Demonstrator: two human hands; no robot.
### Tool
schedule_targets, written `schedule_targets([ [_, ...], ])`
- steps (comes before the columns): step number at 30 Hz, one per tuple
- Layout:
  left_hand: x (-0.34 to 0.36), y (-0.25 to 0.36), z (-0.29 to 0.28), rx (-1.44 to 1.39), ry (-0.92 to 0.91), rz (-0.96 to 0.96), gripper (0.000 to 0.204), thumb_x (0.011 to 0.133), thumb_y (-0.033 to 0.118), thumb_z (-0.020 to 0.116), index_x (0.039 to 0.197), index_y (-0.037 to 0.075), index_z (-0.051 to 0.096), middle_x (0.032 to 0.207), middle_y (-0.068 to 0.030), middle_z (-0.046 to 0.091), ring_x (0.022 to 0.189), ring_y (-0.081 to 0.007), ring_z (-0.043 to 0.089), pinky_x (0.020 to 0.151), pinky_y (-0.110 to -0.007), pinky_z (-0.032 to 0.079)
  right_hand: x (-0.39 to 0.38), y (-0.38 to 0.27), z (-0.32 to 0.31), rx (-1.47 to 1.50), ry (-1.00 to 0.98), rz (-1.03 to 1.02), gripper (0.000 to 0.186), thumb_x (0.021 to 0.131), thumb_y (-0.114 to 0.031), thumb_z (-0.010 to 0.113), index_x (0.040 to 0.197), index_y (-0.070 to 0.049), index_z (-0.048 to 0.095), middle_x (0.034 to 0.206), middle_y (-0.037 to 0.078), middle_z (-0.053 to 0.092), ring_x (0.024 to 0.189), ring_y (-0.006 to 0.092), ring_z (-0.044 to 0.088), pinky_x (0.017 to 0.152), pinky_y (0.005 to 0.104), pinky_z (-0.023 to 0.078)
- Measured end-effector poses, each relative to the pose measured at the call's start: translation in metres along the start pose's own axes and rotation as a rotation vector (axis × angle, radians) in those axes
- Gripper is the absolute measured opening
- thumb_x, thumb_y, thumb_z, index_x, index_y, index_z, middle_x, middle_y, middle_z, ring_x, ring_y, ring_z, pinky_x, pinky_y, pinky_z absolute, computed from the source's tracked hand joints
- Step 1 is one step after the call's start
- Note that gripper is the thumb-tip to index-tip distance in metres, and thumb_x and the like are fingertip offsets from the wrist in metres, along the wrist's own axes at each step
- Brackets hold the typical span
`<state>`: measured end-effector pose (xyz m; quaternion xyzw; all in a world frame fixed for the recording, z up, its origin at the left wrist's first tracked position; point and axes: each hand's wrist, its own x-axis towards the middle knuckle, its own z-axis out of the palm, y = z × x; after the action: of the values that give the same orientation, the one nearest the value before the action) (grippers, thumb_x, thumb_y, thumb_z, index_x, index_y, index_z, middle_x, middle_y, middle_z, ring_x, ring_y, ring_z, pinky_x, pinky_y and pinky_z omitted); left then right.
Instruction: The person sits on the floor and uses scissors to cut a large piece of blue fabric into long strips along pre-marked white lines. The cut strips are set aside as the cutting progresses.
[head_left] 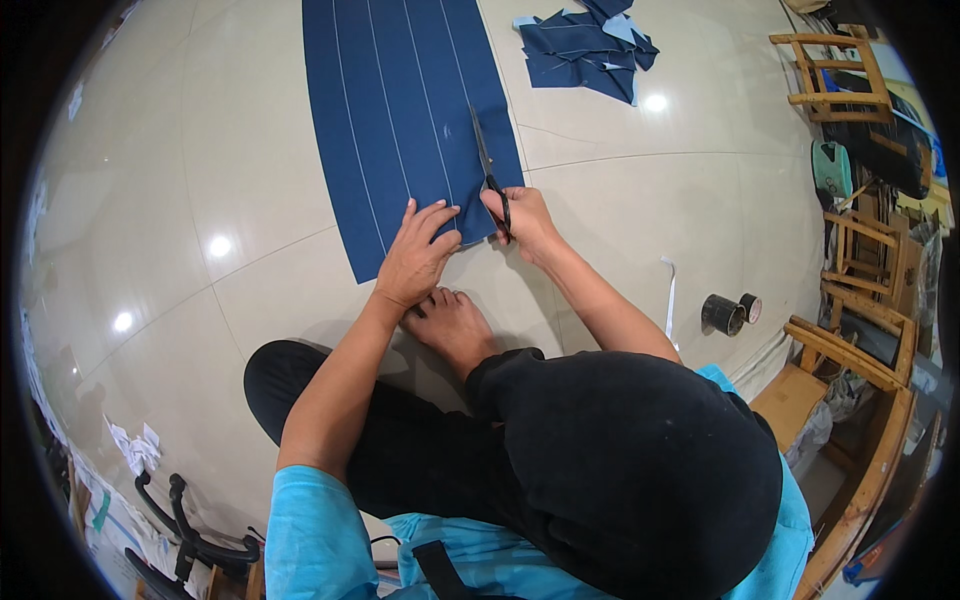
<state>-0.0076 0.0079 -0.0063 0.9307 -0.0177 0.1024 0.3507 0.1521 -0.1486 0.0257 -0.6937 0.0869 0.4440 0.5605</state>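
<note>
A long dark blue fabric piece [380,130] lies flat on the tiled floor, marked lengthwise with white lines. My right hand [528,224] is closed round the black handles of a pair of scissors [485,155] at the fabric's near right corner. The blades point away from me, close to the rightmost white line; how far they are apart is hard to tell. With fingers spread, my left hand [420,250] rests on the near edge of the cloth, left of the scissors. My bare foot [455,325] is just behind that hand.
Blue fabric scraps [590,50] lie in a heap at the far right. A white strip [670,295] and a black roll [722,314] are on the floor to my right. Wooden frames [850,340] line the right side; a black chair base [185,530] stands at the near left.
</note>
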Motion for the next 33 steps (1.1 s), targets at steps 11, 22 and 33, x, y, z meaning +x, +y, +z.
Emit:
schedule_targets([
  [11, 0.001, 0.001, 0.0, 0.006, 0.005, 0.004, 0.014, 0.094, 0.015, 0.067, 0.108, 0.012, 0.064, 0.144, -0.0097, 0.058, 0.143, -0.0335, 0.048, 0.125, -0.062, 0.028, 0.001, -0.001, 0.001, 0.017, 0.02, -0.027, 0.031, 0.088, -0.022, 0.079, 0.071, -0.005, 0.06, 0.059, 0.003, 0.056, 0.045, 0.0116, 0.05, 0.039, 0.0282, 0.036],
  [22, -0.002, -0.002, 0.001, 0.01, -0.007, -0.007, 0.014, 0.094, 0.014, 0.067, 0.108, 0.012, 0.065, 0.144, -0.0099, 0.058, 0.142, -0.0339, 0.048, 0.125, -0.062, 0.028, 0.004, 0.004, 0.001, -0.009, 0.044, -0.023, 0.026, 0.09, -0.016, 0.078, 0.075, -0.001, 0.063, 0.061, 0.005, 0.059, 0.044, 0.012, 0.051, 0.038, 0.0279, 0.036],
  [33, 0.0, 0.0, 0.001, -0.002, -0.001, -0.003, 0.014, 0.094, 0.014, 0.068, 0.107, 0.012, 0.065, 0.144, -0.01, 0.058, 0.143, -0.0343, 0.048, 0.125, -0.063, 0.028, 0.004, -0.012, 0.002, 0.005, 0.008, -0.015, 0.031, 0.086, -0.022, 0.081, 0.071, -0.004, 0.06, 0.061, 0.004, 0.057, 0.045, 0.0121, 0.051, 0.04, 0.0285, 0.037],
])
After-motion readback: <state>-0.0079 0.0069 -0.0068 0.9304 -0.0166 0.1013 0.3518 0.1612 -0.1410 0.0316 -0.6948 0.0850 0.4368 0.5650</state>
